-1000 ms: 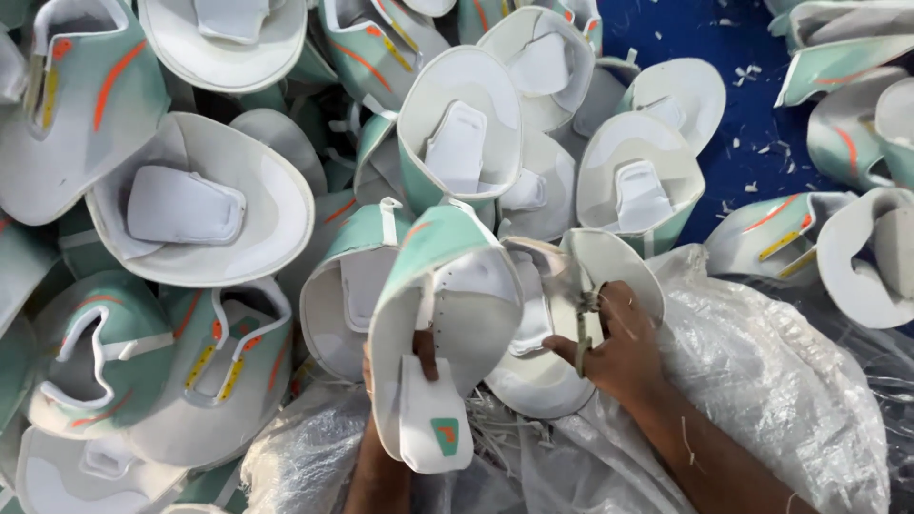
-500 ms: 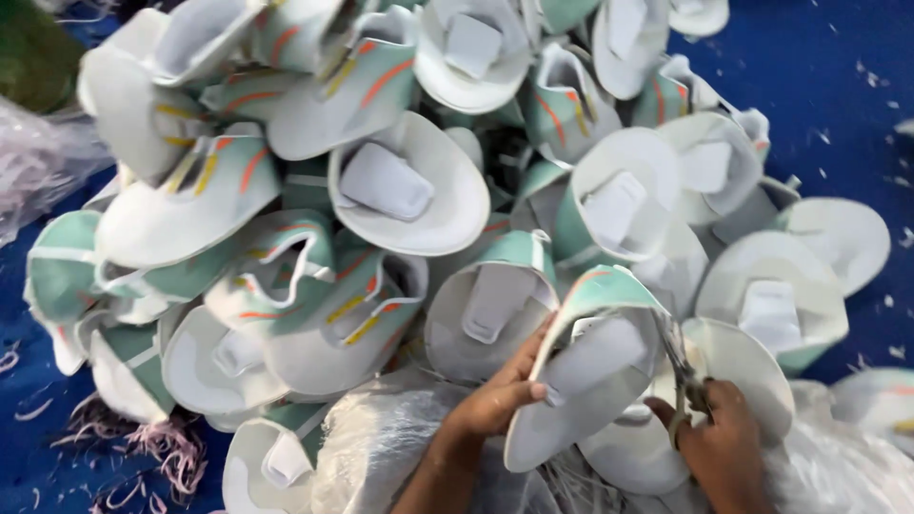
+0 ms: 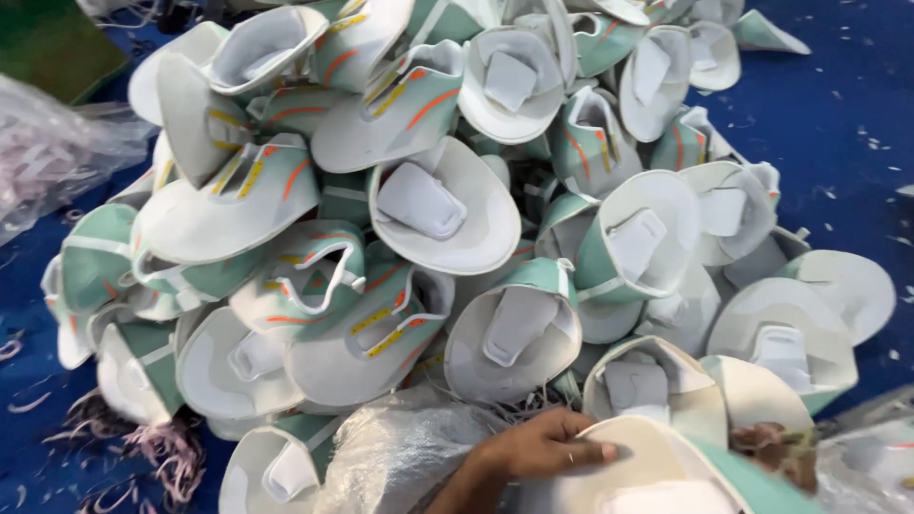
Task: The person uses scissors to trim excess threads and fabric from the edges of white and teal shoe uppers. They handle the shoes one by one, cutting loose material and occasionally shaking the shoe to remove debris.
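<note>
Lower now, left hand [image 3: 543,445] flat — open — on pale mint-edged shoe upper [image 3: 657,466]; right hand [image 3: 776,447] blurred, grip unclear.

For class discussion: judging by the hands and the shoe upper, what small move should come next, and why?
Probably lift the upper nearer the camera: it sits cut off at the bottom edge, the left hand rests flat on its rim, and the right hand is blurred behind it.
</note>
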